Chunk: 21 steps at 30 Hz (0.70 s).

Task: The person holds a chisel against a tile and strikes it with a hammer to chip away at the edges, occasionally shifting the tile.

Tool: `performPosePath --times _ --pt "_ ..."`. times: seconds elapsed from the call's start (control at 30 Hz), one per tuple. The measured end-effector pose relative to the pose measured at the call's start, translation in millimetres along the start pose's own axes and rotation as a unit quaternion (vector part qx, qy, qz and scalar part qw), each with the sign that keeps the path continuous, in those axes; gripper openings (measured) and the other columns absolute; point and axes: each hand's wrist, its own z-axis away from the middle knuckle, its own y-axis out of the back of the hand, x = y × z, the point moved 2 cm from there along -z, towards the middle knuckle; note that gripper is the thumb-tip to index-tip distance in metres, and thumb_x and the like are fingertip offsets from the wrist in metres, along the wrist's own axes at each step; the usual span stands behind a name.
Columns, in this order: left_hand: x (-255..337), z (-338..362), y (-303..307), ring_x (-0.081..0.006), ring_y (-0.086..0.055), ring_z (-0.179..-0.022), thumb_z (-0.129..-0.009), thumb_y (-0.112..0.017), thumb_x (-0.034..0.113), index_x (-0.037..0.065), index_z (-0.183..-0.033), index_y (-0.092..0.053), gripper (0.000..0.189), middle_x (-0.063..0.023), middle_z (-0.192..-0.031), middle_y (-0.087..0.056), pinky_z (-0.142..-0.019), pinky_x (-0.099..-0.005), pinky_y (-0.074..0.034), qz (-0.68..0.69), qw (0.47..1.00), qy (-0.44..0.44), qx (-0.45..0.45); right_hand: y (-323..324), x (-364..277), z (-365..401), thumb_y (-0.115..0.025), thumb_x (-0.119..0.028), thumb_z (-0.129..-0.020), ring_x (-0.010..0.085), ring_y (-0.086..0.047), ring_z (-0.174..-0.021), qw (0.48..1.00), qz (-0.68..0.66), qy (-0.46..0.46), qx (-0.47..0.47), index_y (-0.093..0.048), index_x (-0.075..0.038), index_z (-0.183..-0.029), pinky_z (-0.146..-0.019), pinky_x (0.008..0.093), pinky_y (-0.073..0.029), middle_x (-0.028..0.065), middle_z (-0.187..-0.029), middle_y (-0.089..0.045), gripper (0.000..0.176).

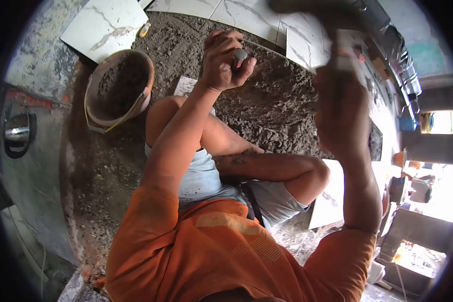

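My left hand [224, 61] is closed around a short tool with a rounded grey end [240, 56] and a bit of red below it. That tool points up toward me, and its lower part is hidden by my fingers. On the right my right hand [341, 108], smeared by motion, grips a raised hammer [340, 50] by its handle. The hammer's dark head is blurred near the top edge. Beneath both hands lies rough grey mortar [272, 100], spread across the floor between my bent legs and the tiles.
A bucket [147, 98] with mortar inside stands left of my knee. White marbled tiles [251, 17] line the far side; a loose tile [105, 27] leans by the left wall. A kettle [20, 133] is at far left. Household items crowd the right side.
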Motion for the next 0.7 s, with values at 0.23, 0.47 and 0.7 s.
performPosePath --times 0.23,0.47,0.7 --pt "2 -8 7 -0.0277 -0.067 -0.095 -0.086 -0.073 0.032 0.012 -0.07 -0.059 0.029 -0.0041 -0.08 -0.061 -0.093 -0.0428 -0.04 0.005 0.999 -0.026 -0.045 -32 66 29 -0.065 -0.026 -0.098 0.0402 -0.065 -0.065 0.986 -0.1 -0.13 0.033 -0.055 -0.002 -0.097 -0.063 0.0485 -0.049 0.0198 -0.068 -0.063 0.026" --pt "22 -37 14 -0.0256 -0.064 -0.086 -0.091 -0.071 0.038 0.011 -0.069 -0.057 0.038 -0.0039 -0.082 -0.064 -0.085 -0.0395 -0.041 -0.013 0.987 -0.035 -0.157 -81 154 32 -0.066 -0.031 -0.099 0.0466 -0.064 -0.071 0.945 -0.149 -0.178 0.231 -0.053 -0.001 -0.093 -0.063 0.051 -0.048 0.0228 -0.074 -0.065 0.033" --pt "67 -80 4 -0.028 -0.067 -0.079 -0.095 -0.064 0.061 0.007 -0.071 -0.055 0.059 -0.0107 -0.087 -0.073 -0.081 -0.0417 -0.053 0.077 0.964 -0.13 -0.221 -87 161 28 -0.063 -0.038 -0.099 0.0505 -0.065 -0.084 0.951 -0.14 -0.174 0.212 -0.057 -0.003 -0.102 -0.073 0.0575 -0.05 0.0261 -0.083 -0.068 0.035"
